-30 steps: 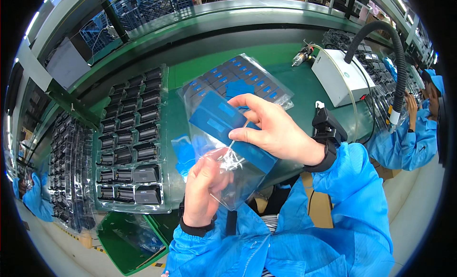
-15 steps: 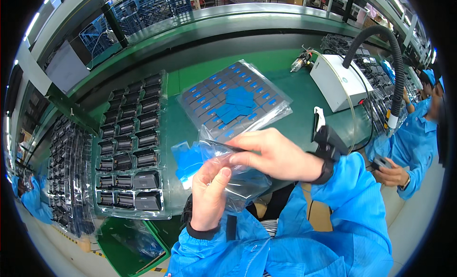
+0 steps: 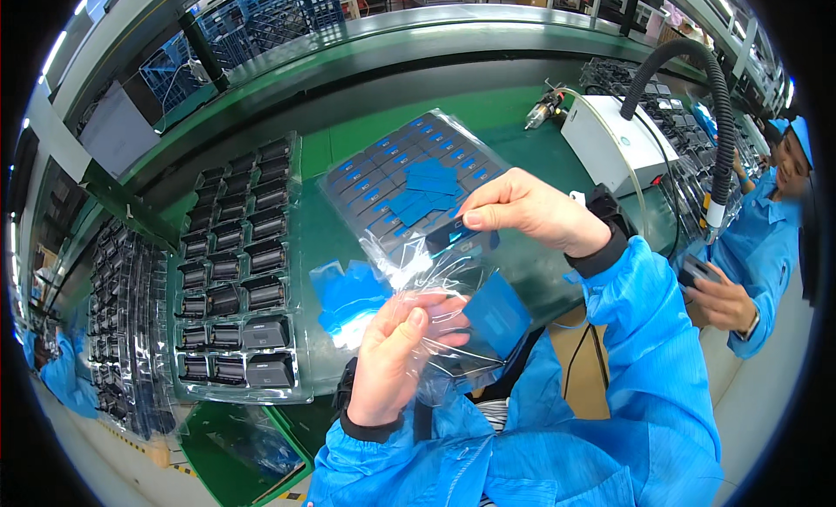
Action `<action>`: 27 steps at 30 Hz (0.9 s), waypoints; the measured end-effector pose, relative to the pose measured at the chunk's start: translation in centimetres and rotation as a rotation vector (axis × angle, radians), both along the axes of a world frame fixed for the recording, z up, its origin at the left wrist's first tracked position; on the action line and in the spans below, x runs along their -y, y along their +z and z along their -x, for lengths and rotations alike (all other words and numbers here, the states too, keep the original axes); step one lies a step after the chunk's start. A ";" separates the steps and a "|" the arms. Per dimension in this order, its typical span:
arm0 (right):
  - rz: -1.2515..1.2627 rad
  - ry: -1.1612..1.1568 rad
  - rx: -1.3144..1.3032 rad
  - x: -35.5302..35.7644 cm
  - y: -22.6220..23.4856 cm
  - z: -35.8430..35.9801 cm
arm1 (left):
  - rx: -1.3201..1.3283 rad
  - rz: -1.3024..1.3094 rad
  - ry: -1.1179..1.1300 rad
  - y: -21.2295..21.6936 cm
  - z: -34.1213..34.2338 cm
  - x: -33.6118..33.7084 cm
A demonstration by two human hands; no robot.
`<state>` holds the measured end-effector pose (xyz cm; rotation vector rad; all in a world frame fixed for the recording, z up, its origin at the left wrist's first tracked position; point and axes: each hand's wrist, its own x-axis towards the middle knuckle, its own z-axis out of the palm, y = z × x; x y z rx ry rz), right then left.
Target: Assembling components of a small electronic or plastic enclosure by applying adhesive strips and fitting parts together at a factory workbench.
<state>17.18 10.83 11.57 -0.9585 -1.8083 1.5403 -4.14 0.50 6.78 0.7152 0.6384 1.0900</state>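
Observation:
My left hand (image 3: 389, 354) is closed on a crumpled clear plastic film (image 3: 435, 276) above the bench's near edge. Between thumb and fingers, my right hand (image 3: 531, 212) pinches a small dark flat piece (image 3: 448, 237) with a bright blue mark. The film lies against that piece's lower side; whether they are joined I cannot tell. A blue square sheet (image 3: 498, 315) hangs beside the film, right of my left fingers. Beyond my hands lies a sheet of dark grey rectangles with blue marks (image 3: 366, 180), with loose blue pieces (image 3: 427, 189) on top. Shiny blue film pieces (image 3: 348, 298) lie left of my hands.
A clear tray (image 3: 235, 263) of black housings stands left, beside stacked trays (image 3: 131, 324). A green bin (image 3: 239, 446) is below. At right are a white box (image 3: 614, 145), a black corrugated hose (image 3: 718, 98) and a co-worker's hand (image 3: 723, 300) holding a dark part.
My right hand has moved up and right, away from the left, bringing the dark piece into clear view. The clear film is stretched between the hands, and the blue square sheet now shows.

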 end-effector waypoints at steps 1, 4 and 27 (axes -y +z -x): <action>-0.037 -0.086 -0.004 -0.2 0.4 -0.2 | 0.043 0.008 -0.007 0.3 0.0 -0.1; -0.252 -0.452 -0.027 -1.6 0.4 -2.8 | 0.060 -0.007 0.050 0.1 1.3 0.2; -0.756 -0.871 0.036 -5.4 -4.3 -0.7 | 0.168 -0.113 0.350 -0.6 4.1 -0.4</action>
